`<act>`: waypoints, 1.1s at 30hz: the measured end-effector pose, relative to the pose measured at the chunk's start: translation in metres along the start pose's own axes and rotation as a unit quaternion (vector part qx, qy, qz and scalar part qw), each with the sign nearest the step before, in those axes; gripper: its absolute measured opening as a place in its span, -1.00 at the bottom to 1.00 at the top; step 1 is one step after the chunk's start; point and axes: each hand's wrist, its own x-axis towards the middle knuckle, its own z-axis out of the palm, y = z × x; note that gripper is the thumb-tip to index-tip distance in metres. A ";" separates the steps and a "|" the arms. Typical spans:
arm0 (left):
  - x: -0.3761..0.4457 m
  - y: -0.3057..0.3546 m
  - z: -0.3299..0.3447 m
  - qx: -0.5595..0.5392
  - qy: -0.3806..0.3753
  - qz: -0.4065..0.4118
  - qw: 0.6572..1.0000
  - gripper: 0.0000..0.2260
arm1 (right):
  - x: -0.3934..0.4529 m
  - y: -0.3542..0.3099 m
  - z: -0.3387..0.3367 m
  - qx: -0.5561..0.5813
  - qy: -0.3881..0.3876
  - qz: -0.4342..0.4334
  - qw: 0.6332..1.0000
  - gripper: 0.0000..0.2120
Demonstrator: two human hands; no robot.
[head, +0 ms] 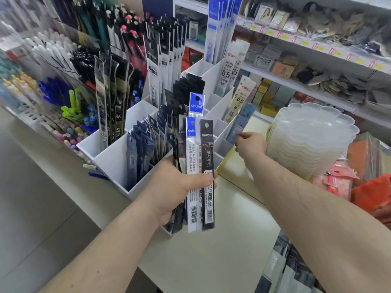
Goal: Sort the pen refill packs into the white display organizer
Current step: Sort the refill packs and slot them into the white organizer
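- More dark and white packets (281, 269) lie in a blurred heap at the lower right; whether they are refills waiting to be sorted I cannot tell.
- The left hand (179, 191) is wrapped round a fanned bundle of pen refill packs (197, 166), thumb clamped across the front. A black AIHAO pack (207, 172) and a white-and-blue deli pack (191, 153) face the camera. These remain unsorted.
- The right hand (250, 143) pinches a greyish-blue refill pack (239, 125) between thumb and fingertips, at a slot on the right edge of the white display organizer (110, 163). It looks partway in.
- Beyond, many compartments already hold upright packs: dark blue in front, black and grey in the middle, tall blue-white at the back. Some compartments appear empty.
- Judging by this, sorting is well under way, with a handful left.
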 end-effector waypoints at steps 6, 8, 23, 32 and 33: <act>-0.002 -0.001 0.008 -0.009 -0.013 0.008 1.000 -0.81 | -0.003 0.003 -0.007 0.023 0.000 0.021 1.000 -0.83; -0.003 -0.002 0.012 -0.019 -0.022 0.010 1.000 -0.79 | -0.011 0.001 -0.016 0.050 0.004 0.025 0.998 -0.72; -0.016 -0.021 0.041 -0.052 -0.159 -0.021 0.986 -0.69 | -0.208 -0.002 -0.091 0.249 -0.153 -0.076 0.953 -0.93; -0.029 -0.028 0.038 -0.071 -0.190 -0.106 0.973 -0.57 | -0.222 0.015 -0.107 0.284 -0.125 -0.027 0.950 -0.86; -0.030 -0.028 0.038 -0.063 -0.183 -0.105 0.975 -0.59 | -0.223 0.016 -0.108 0.293 -0.120 -0.021 0.948 -0.86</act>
